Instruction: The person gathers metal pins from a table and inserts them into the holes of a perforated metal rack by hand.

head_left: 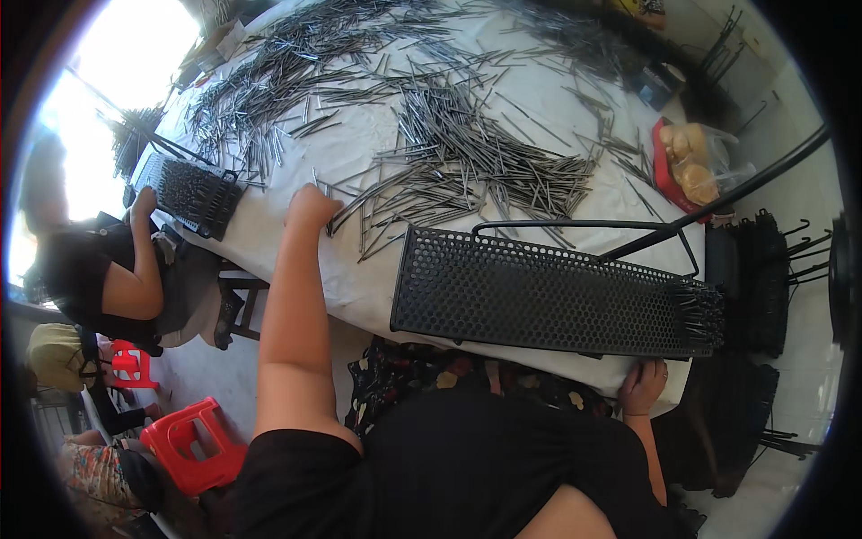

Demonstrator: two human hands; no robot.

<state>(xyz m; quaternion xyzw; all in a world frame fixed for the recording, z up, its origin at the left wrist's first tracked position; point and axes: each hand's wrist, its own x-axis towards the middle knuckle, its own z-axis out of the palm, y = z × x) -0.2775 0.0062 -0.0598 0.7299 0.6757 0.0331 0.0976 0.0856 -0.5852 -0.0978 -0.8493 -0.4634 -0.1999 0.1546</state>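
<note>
My left hand [312, 208] is stretched forward over the table, fingers closed at the left end of a loose pile of thin metal rods [476, 148]. What lies inside those fingers is hidden. In front of me a long black perforated metal rack [539, 287] rests along the near table edge, with a cluster of dark rod ends [700, 314] standing at its right end. Just below that end, by the edge of the table, is my right hand [643, 386]. Its fingers are curled, and I cannot make out what they hold.
White cloth covers the table [359, 278]; more rods [296, 63] lie across its far side. At left a co-worker's hand [144, 202] touches a smaller perforated rack [193, 193]. A red tray with bagged round food [691, 162] is at right. Red stools [197, 445] stand lower left.
</note>
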